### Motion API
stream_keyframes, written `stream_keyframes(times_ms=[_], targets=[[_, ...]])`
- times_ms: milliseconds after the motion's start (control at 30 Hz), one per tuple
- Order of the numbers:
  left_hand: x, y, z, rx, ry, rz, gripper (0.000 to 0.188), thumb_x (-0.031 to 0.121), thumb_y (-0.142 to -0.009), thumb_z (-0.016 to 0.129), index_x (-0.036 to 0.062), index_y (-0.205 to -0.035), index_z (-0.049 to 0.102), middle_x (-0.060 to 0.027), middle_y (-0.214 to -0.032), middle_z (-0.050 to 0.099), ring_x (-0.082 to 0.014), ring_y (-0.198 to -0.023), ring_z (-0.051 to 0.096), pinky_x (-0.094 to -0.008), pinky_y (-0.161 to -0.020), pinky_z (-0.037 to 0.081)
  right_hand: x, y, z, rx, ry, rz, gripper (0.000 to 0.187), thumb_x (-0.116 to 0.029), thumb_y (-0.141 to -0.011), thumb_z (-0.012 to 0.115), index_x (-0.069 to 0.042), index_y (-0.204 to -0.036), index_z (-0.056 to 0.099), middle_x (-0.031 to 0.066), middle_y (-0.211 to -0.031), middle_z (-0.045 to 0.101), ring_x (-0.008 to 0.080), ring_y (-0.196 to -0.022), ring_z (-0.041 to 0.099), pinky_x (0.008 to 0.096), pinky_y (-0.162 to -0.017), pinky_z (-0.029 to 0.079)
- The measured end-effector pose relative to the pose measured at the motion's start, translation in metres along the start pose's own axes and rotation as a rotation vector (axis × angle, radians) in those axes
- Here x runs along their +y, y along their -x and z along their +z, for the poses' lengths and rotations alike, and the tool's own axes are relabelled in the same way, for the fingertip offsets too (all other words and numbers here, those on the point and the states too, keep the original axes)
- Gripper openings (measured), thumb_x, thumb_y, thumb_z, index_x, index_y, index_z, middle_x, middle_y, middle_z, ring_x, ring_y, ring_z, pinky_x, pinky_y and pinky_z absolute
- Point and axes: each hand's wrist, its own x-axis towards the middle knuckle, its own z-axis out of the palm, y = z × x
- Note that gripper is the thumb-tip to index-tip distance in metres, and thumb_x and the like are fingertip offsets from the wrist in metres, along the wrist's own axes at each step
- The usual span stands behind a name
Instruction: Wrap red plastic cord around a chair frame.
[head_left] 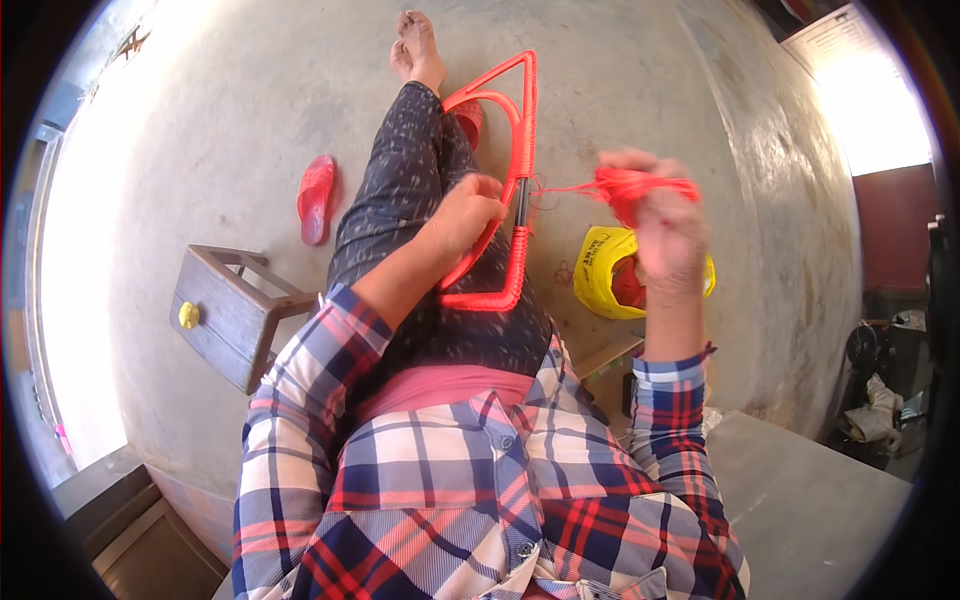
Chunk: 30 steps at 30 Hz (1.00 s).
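Observation:
Across my lap lies a roughly D-shaped frame (530,110), mostly wrapped in bright orange-red cord. One short stretch of its straight side shows a bare dark bar (522,205). My left hand (462,218) is closed round the curved inner piece beside that bare stretch; its fingertips are partly hidden. Out to the right, my right hand (672,235) is raised off the frame, gripping a loose bundle of orange-red cord (625,185) and slightly blurred. A thin strand runs from the bundle to the bar, with a small loose tangle there.
Below my right hand stands a yellow bag (597,275) with reddish stuff inside. A wooden stool (225,315) with a small yellow object (189,315) on it is at my left. A red slipper (316,200) lies on the concrete floor (250,120). Dark clutter (880,400) sits far right.

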Motion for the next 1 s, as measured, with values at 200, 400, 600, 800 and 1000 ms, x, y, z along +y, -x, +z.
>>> stream_keyframes(times_ms=[200,400,600,800,1000], targets=[[-0.003,0.001,0.014,-0.157,0.367,-0.405,0.023,0.004,-0.076,0.053,0.0058,-0.098,0.053,-0.0020,-0.074,0.054,-0.0112,-0.057,0.046,-0.0244,-0.056,0.039,-0.086,0.028,0.065,-0.395,-0.640,-0.020,0.018,-0.015,-0.089,0.060,-0.009,-0.090,0.043,0.0039,-0.078,0.049,0.0152,-0.059,0.046,0.0323,-0.053,0.040],[0.006,0.007,0.022,-0.083,0.297,-0.327,0.025,0.008,-0.071,0.055,0.0067,-0.097,0.055,-0.0037,-0.076,0.055,-0.0168,-0.079,0.049,-0.0293,-0.072,0.038,-0.104,0.064,0.077,-0.490,-0.560,-0.185,0.042,-0.008,-0.084,0.065,-0.001,-0.116,0.039,0.0038,-0.072,0.047,0.0139,-0.053,0.048,0.0293,-0.042,0.037],[0.054,0.046,0.015,-0.157,-0.670,0.595,0.033,0.006,-0.068,0.058,0.0106,-0.101,0.059,-0.0019,-0.075,0.054,-0.0232,-0.084,0.052,-0.0364,-0.079,0.036,-0.097,0.044,0.045,-0.486,-0.395,-0.248,0.056,-0.003,-0.078,0.066,0.001,-0.126,0.038,0.0045,-0.072,0.051,0.0134,-0.061,0.052,0.0337,-0.056,0.045],[0.027,0.019,-0.024,0.168,-0.458,0.199,0.026,0.029,-0.085,0.065,0.0031,-0.082,0.062,-0.0200,-0.075,0.065,-0.0365,-0.073,0.066,-0.0446,-0.066,0.051,0.007,0.029,0.010,-0.399,1.109,-0.085,0.025,-0.002,-0.072,0.063,-0.007,-0.097,0.064,0.0084,-0.085,0.063,0.0205,-0.078,0.062,0.0345,-0.070,0.048],[0.004,0.026,0.003,0.034,-0.568,0.113,0.034,0.031,-0.090,0.059,0.0002,-0.078,0.062,-0.0252,-0.076,0.062,-0.0413,-0.073,0.063,-0.0474,-0.065,0.049,0.090,0.025,0.026,-0.047,0.767,0.423,0.025,-0.001,-0.078,0.064,-0.001,-0.103,0.061,0.0138,-0.097,0.066,0.0191,-0.092,0.065,0.0311,-0.079,0.050]])
